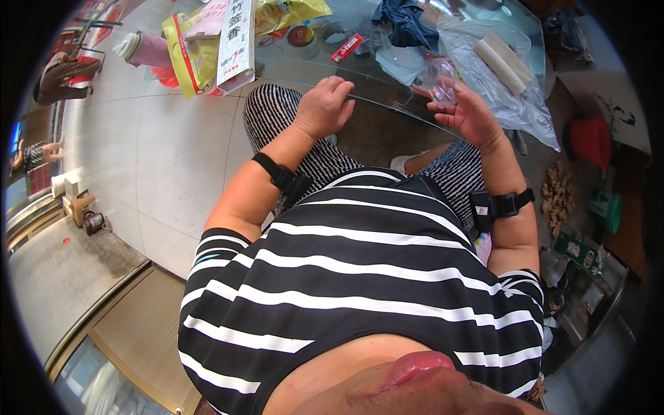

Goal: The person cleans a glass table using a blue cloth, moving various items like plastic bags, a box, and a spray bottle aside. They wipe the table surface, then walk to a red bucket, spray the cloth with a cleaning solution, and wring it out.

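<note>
My right hand (469, 111) holds a small clear plastic container (442, 82) above the near edge of a glass table (378, 96). Its fingers are partly spread around the lower side. Apart from it, my left hand (326, 104) hovers over the same edge with loosely curled fingers; nothing shows in it, but its palm side is hidden. A stack of clear plastic sheets or bags (399, 65) lies just past the container. Beside my right hand spreads a clear plastic bag (498, 98), with pale beige rolls (503, 62) on top.
A red packet (347, 48), a round lidded jar (301, 36) and dark blue cloth (407, 26) rest on the glass. Yellow bags (189, 57), a long white printed box (237, 46) and a pink-sleeved bottle (142, 49) crowd the left. A red container (590, 140) stands at right.
</note>
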Action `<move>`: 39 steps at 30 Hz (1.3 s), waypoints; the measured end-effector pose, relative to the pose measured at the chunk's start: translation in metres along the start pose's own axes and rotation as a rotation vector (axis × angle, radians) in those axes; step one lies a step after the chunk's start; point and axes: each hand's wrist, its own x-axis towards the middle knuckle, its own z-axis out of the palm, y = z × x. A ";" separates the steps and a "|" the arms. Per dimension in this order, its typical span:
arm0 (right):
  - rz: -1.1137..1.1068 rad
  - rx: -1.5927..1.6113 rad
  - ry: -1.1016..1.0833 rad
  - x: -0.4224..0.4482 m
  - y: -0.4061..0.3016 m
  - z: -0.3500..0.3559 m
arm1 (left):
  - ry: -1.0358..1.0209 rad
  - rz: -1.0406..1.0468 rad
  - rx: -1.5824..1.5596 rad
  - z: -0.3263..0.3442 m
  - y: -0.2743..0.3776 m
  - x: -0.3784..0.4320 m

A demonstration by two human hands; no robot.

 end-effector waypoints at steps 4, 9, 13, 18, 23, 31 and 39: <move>-0.054 0.010 -0.012 0.009 -0.008 0.000 | 0.025 -0.046 0.013 -0.015 -0.001 -0.015; -0.090 0.095 0.009 0.017 -0.008 -0.009 | 0.042 -0.157 0.087 -0.041 -0.020 -0.037; -0.133 0.119 -0.031 0.016 -0.005 -0.022 | 0.103 -0.177 0.071 -0.046 -0.040 -0.056; -0.128 0.174 -0.109 0.015 0.008 -0.025 | 0.084 -0.165 0.024 -0.050 -0.014 -0.046; -0.075 0.158 -0.043 0.013 0.006 -0.017 | 0.064 -0.099 -0.028 -0.039 0.001 -0.030; -0.055 0.026 0.105 0.007 0.006 -0.015 | 0.074 -0.138 -0.045 -0.031 -0.005 -0.033; -0.175 -0.067 0.107 0.025 -0.033 0.009 | 0.133 -0.240 0.022 -0.036 -0.038 -0.016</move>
